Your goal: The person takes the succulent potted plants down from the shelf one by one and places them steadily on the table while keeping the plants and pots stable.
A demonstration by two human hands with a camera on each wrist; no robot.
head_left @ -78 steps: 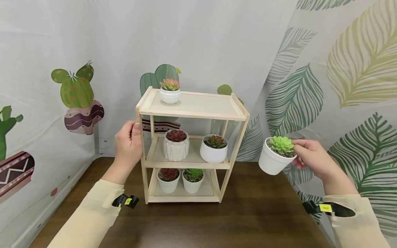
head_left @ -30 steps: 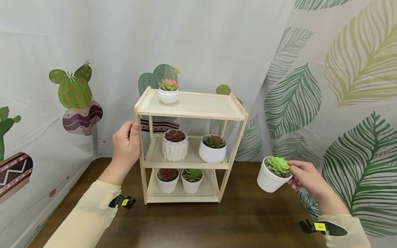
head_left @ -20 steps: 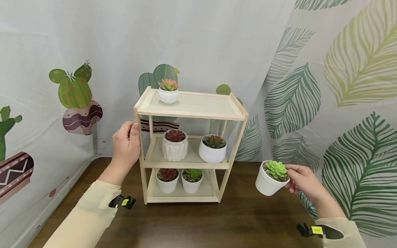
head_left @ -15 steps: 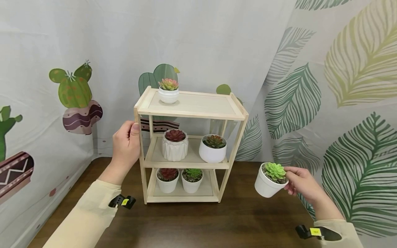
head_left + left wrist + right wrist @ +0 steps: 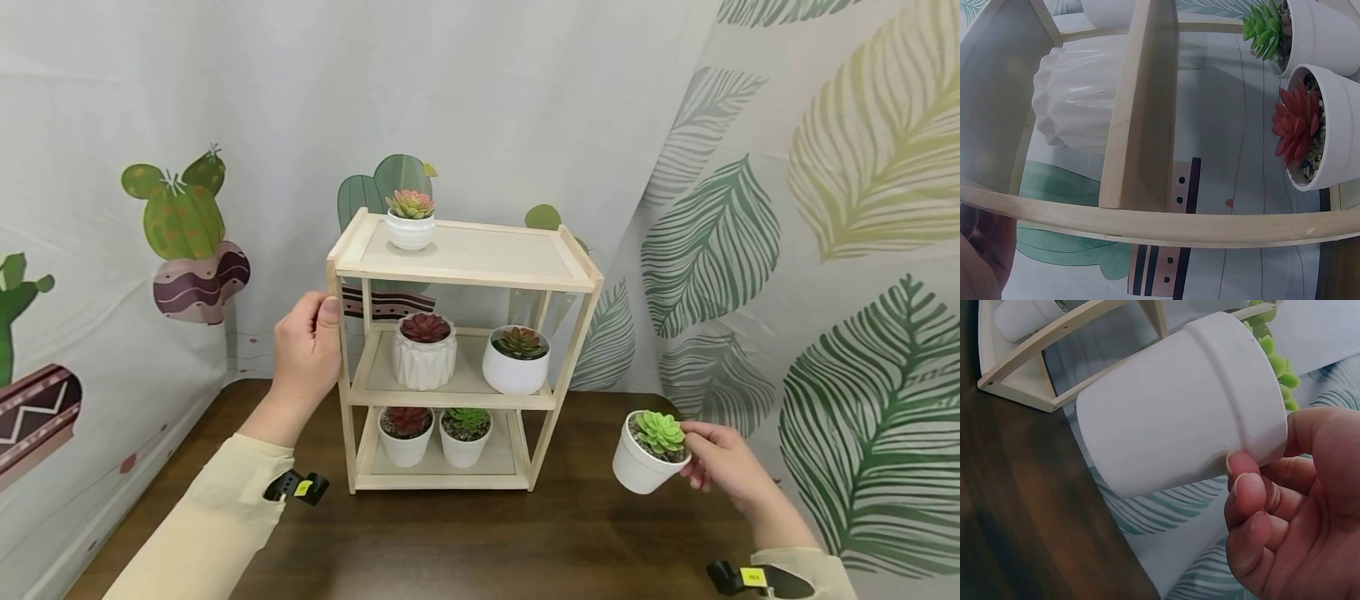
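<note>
My right hand [image 5: 723,462] pinches the rim of a white pot with a bright green succulent [image 5: 651,450], tilted and held right of the shelf. Its white wall [image 5: 1179,406] fills the middle of the right wrist view. At the left, my left hand [image 5: 306,350] grips the front left post of a three-tier wooden shelf [image 5: 450,483]. A pink-green succulent in a white bowl [image 5: 411,221] sits on the top tier. The middle tier bears a dark red succulent in a ribbed pot [image 5: 425,354] and a round white potted succulent [image 5: 516,362].
On the bottom tier stand a red potted succulent [image 5: 406,437] and a green potted succulent [image 5: 465,437]. The shelf rests on a dark brown wooden table [image 5: 450,550]. Behind hangs a white curtain [image 5: 510,100] printed with cacti and leaves.
My right hand has come down and slightly left with the green potted succulent, from beside the shelf's middle tier to nearer the table. The left hand keeps its grip on the post.
</note>
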